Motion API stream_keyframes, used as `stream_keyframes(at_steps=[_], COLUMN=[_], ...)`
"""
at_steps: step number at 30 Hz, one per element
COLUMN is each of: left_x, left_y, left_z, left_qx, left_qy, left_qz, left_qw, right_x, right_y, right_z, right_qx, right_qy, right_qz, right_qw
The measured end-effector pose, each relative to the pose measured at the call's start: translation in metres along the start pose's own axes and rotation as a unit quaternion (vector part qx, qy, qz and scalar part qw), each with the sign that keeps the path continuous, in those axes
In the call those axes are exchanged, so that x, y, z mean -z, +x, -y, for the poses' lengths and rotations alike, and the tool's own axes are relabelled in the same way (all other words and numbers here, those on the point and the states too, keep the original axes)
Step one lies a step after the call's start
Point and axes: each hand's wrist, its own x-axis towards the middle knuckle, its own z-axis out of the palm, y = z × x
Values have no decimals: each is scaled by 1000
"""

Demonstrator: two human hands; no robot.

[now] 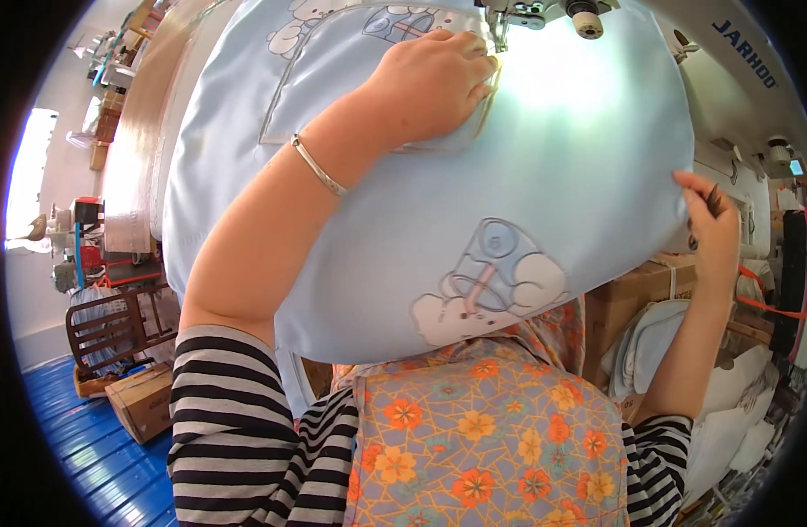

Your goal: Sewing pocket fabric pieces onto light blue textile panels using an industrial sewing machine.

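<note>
A large light blue fabric piece (359,237) printed with white cartoon bears spreads across the sewing machine bed and hangs over my lap. My left hand (438,83) lies on it, palm down, pressing a clear plastic panel (333,101) with a piped edge. Its fingertips are just beside the presser foot (500,39), under the bright machine lamp; the needle point is hard to make out. At the right edge of the fabric, my right hand (715,224) pinches the border between thumb and fingers. A small dark pointed tool (713,200), perhaps thread snips, shows within that hand.
The white sewing machine arm (728,53) crosses the top right. Below my right forearm are a cardboard box (632,294) and stacked light blue pieces (654,342). On the left, a brown slatted chair (113,329) and another cardboard box (144,400) stand on the blue floor (87,457).
</note>
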Motion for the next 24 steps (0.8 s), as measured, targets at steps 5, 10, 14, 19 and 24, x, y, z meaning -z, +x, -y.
stream_keyframes(at_steps=[5, 10, 14, 19, 24], left_x=[-3, 0, 27, 55, 69], left_y=[1, -15, -57, -116, -168], left_z=[-13, -15, -29, -13, 29], left_qx=[9, -29, -25, 82, 189], left_qy=[-4, -99, -230, -131, -11], left_qz=[-23, -62, -22, -31, -45], left_qw=[1000, 993, 973, 988, 981], right_x=[9, -20, -90, -136, -146], right_y=[58, 54, 15, 1, 1], right_z=[-11, 15, 69, 84, 73], right_qx=[8, 217, 359, 485, 534], right_qy=[3, -254, -129, -164, -167], right_qz=[4, -55, 66, 98, 67], right_qw=[1000, 941, 922, 853, 826])
